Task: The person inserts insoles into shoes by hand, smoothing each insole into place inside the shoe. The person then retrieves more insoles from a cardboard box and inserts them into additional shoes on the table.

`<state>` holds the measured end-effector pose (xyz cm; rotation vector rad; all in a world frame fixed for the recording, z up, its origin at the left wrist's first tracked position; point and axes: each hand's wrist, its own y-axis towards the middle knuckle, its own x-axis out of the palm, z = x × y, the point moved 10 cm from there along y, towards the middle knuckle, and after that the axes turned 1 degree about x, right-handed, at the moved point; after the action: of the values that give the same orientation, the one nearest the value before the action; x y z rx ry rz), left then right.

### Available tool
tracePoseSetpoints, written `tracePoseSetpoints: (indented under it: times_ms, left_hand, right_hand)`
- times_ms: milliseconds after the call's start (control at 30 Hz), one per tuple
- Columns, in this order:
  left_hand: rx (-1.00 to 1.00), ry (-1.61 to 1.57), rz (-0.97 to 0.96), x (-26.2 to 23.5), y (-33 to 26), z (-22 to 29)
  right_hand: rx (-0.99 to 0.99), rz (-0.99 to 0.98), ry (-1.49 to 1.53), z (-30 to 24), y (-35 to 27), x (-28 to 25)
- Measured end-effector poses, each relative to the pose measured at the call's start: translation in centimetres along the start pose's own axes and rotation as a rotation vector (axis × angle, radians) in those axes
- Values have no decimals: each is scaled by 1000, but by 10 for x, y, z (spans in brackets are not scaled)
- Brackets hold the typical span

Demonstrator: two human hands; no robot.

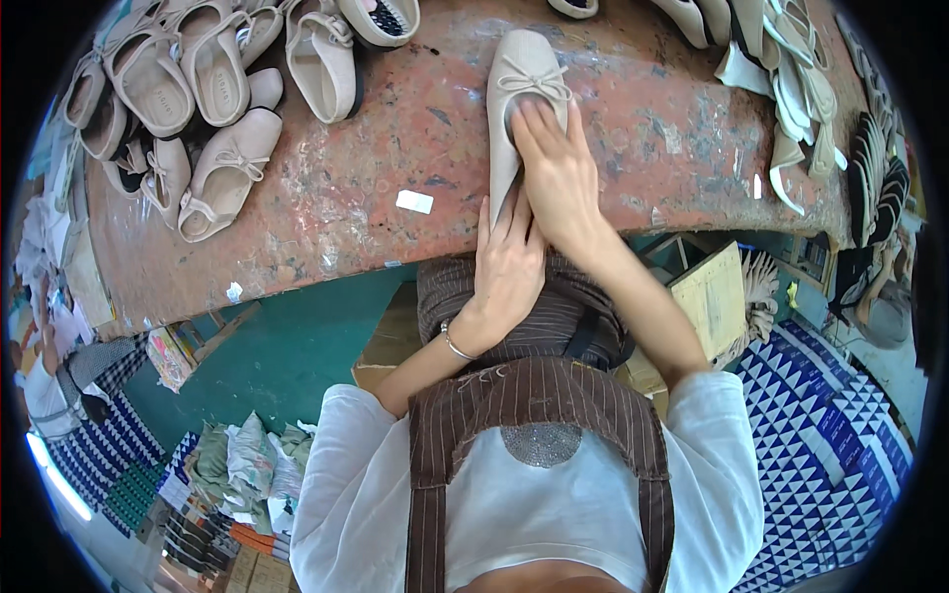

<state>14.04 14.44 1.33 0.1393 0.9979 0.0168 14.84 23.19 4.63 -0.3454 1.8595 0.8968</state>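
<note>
Centrally, near the front edge of a worn, reddish, paint-stained table [395,148]: one beige ballet flat [519,89] with a small bow at its toe, lying lengthwise, toe pointing far and heel toward the near edge. Right hand [559,173] laid flat across the middle of the shoe, fingers spread narrowly and pressing down on its upper just behind the bow. Left hand [506,267] cupped against the heel end at the table's near edge, fingers pointing far and lying alongside the shoe's left wall; a thin bracelet [455,344] at that wrist. Both hands closed gently on the same shoe, neither wide open. Far left on the table: a cluster of matching beige shoes [208,89], some upright, some tipped, well apart from the hands. Far right: a heap of pale insoles and sole parts [791,89], also well apart. Just left of the shoe: a small white paper slip [414,202] on bare table. Below the table: a wooden box [707,296] at right, bundles of cloth [247,460] at lower left. To do this pressing step well, in judgement: keep the heel braced with the left hand so the shoe cannot slide, push evenly with the flat of the right hand rather than fingertips, avoid crushing the bow, and keep the sole fully seated on the table.
</note>
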Motion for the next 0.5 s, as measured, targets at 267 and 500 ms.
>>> tracePoseSetpoints:
  times_ms: [267,500]
  left_hand:
    - [-24,14,8,4,-3,-2]
    - [66,-16,103,-2,-4,-6]
  right_hand:
    - [54,-265,105,-16,-16,-4]
    - [84,-35,-222,-14,4,22]
